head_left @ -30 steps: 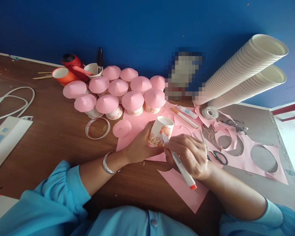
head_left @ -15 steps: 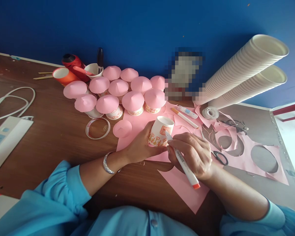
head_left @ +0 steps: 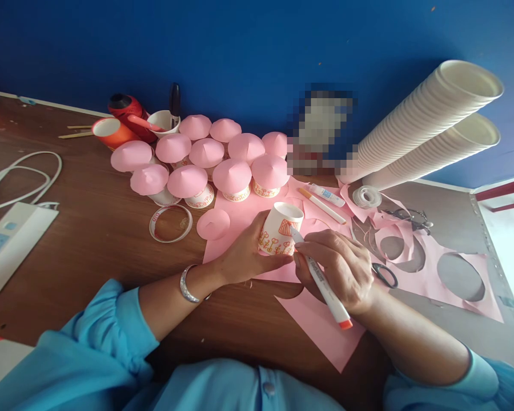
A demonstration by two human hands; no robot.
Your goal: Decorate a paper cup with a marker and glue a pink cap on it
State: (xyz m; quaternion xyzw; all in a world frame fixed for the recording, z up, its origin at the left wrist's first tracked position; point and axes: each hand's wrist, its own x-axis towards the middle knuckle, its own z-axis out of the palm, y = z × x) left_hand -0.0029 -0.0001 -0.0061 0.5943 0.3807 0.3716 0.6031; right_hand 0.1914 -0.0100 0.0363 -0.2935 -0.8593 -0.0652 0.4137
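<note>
My left hand (head_left: 251, 251) is closed round a white paper cup (head_left: 278, 220), mouth up and slightly tilted. Orange and yellow flowers ring the cup's lower part, with an orange striped rectangle above them. Pinched in my right hand (head_left: 340, 265) is a white marker (head_left: 329, 297) with an orange end; its tip is at the right edge of the striped rectangle. Beneath the cup lies a pink paper sheet (head_left: 223, 251). A small pink paper cone (head_left: 213, 224) rests left of my left hand. Beyond stand several cups topped with pink paper cones (head_left: 231, 176).
Two tall stacks of paper cups (head_left: 428, 114) lean at the back right. Tape rolls (head_left: 171, 240), another marker (head_left: 321, 205), scissors (head_left: 385, 275) and cut pink scraps (head_left: 432, 268) lie about. At left are a power strip (head_left: 17, 245) and an orange cup (head_left: 111, 134).
My right hand and the marker have shifted slightly to the right, the tip moving toward the rectangle's right edge. The left hand and cup stay in place.
</note>
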